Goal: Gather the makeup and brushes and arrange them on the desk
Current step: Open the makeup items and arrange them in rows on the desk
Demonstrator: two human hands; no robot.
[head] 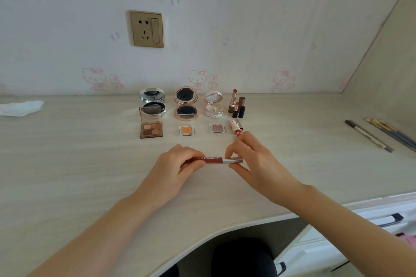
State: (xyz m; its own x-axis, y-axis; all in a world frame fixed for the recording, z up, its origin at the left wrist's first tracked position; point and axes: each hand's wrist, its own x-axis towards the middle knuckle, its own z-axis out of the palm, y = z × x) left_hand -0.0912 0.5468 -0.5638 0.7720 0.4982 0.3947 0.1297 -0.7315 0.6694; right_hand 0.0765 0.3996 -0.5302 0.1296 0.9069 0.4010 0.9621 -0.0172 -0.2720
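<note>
A slim lip gloss tube lies level just above the desk. My left hand grips its reddish body and my right hand pinches its silver cap. Behind them stand three open compacts: silver, rose-gold and white. Open lipsticks stand to their right. An eyeshadow palette, an orange pan, a pink pan and a small ornate lipstick form a nearer row. Brushes and pencils lie at the right.
A white tissue lies at the desk's far left. A wall socket sits above the compacts. A slanted panel closes the right side. Drawers with dark handles are below the desk's right edge, whose front curves inward.
</note>
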